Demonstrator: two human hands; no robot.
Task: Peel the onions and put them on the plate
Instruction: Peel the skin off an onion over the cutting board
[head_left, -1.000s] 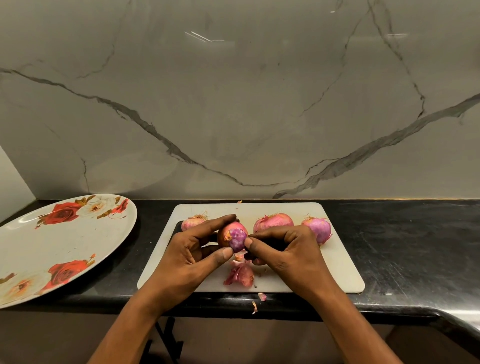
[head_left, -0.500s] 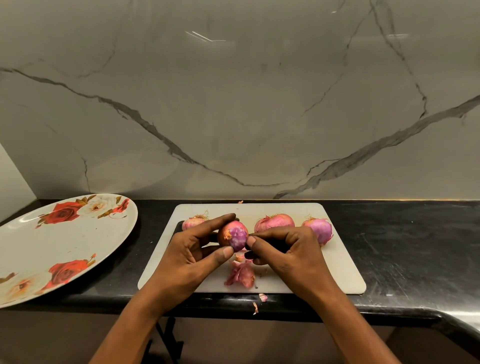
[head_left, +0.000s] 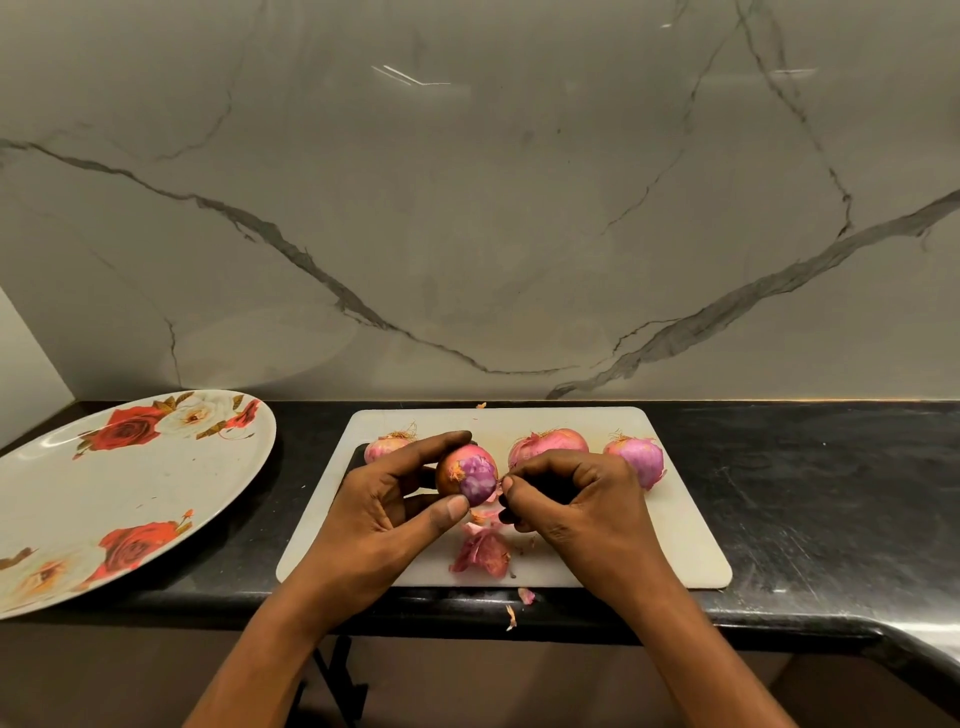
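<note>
My left hand (head_left: 379, 512) holds a partly peeled red onion (head_left: 467, 475) between thumb and fingers, just above the white cutting board (head_left: 685, 540). My right hand (head_left: 576, 504) pinches a flap of the onion's skin at its right side. Three more unpeeled onions lie along the board's far edge: one at the left (head_left: 384, 447) half hidden by my left fingers, one in the middle (head_left: 548, 441), one at the right (head_left: 636, 457). The large white plate with red roses (head_left: 104, 493) rests to the left of the board with nothing on it.
A pile of peeled skin (head_left: 483, 553) lies on the board's near side, and small scraps (head_left: 519, 603) sit on the black counter's front edge (head_left: 831, 519). A marble wall rises right behind the counter. A dark object lies under my left hand.
My right thumb and forefinger have closed tighter on the skin at the onion's side. The onion has barely moved.
</note>
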